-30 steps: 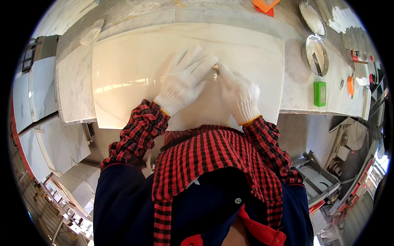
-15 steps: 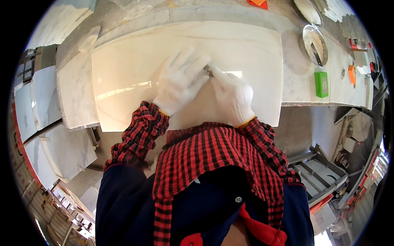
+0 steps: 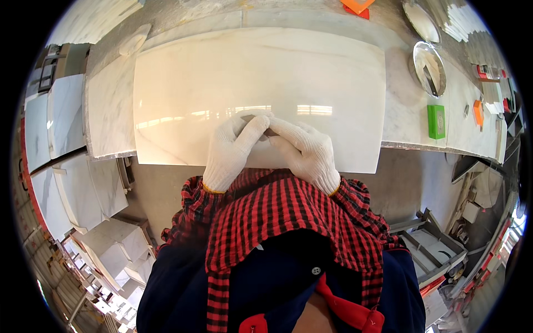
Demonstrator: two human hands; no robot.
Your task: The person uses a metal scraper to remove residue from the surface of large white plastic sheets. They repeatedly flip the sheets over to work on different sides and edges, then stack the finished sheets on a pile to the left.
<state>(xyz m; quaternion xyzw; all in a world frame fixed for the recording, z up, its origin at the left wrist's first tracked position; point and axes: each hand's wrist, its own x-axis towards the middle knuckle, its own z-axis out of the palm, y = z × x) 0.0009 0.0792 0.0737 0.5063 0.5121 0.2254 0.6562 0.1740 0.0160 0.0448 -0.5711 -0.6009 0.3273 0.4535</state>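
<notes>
- Both hands, in white gloves, meet over the near part of the pale slab [image 3: 211,66], close in front of the checked apron [image 3: 277,205]
- The left hand [image 3: 229,149] is curled, its thumb and fingers pinching a thin grey piece [image 3: 270,132]
- The right hand [image 3: 312,149] has its fingers bent and drawn together, their tips meeting the left thumb at the grey piece; whether they pinch it too, I cannot tell
- The grey piece is between the two hands, above the slab, mostly hidden by the gloves
- The slab lies flat on the marbled bench [image 3: 398,125], its near edge jutting past the bench's edge
- To the right on the bench are a green box [image 3: 436,122], an orange block [image 3: 478,112] and a metal bowl [image 3: 416,71] with a dark-handled tool [image 3: 430,84] in it
- Beyond the slab, an orange sheet [image 3: 357,5] partly covers a red one
</notes>
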